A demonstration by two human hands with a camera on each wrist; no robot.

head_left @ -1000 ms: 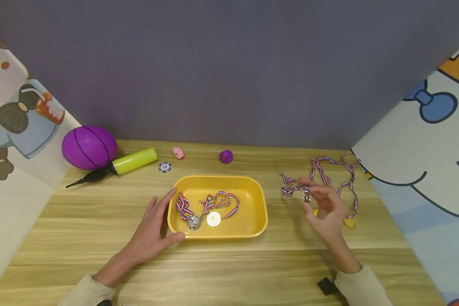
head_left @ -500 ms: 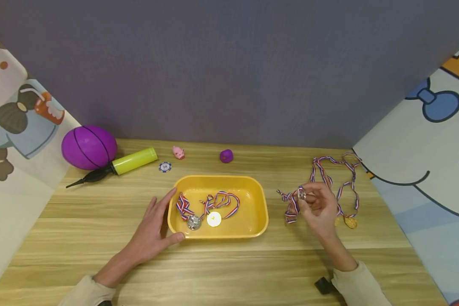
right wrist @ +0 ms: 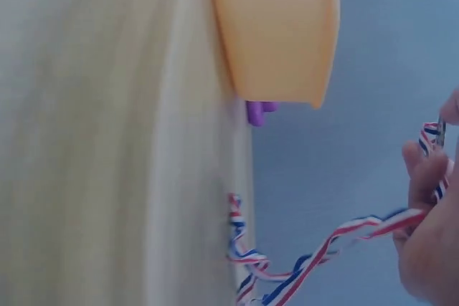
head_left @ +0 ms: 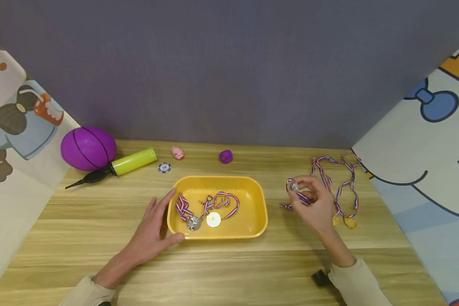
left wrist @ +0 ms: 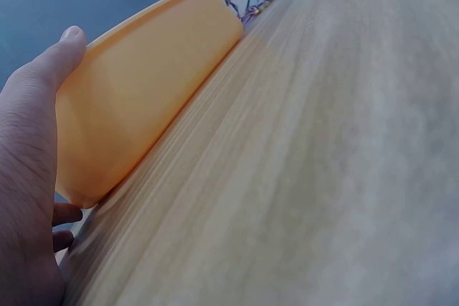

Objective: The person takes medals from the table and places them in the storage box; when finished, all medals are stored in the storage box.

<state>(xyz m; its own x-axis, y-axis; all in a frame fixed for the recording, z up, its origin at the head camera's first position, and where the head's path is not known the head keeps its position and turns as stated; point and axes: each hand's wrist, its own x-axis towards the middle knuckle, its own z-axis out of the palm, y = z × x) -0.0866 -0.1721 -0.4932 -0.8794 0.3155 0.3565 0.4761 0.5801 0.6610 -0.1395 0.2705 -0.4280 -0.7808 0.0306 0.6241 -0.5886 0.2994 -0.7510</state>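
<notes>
My right hand (head_left: pixel 316 210) pinches a silver medal (head_left: pixel 292 186) between thumb and fingers, to the right of the yellow tray (head_left: pixel 254 208). Part of its red, white and blue ribbon (right wrist: pixel 341 233) is gathered in the palm, and the rest trails down toward the table in the right wrist view. My left hand (head_left: pixel 147 233) spreads along the tray's left end, thumb at the front rim and straight forefinger at the side. Inside the tray lie another silver medal (head_left: pixel 194 223) and a bright, glare-washed medal (head_left: pixel 213 219), both with striped ribbons.
Gold medals (head_left: pixel 350 222) with striped ribbons lie at the right, partly behind my right hand. Along the back are a purple ball (head_left: pixel 89 146), a yellow-green hand pump (head_left: pixel 134 161), a poker chip (head_left: pixel 165 167), a toy pig (head_left: pixel 178 153) and a small purple toy (head_left: pixel 225 156).
My right hand has moved left with the silver medal, whose face has turned upward into view. Its ribbon has been gathered toward the palm. The left hand and tray have stayed in place.
</notes>
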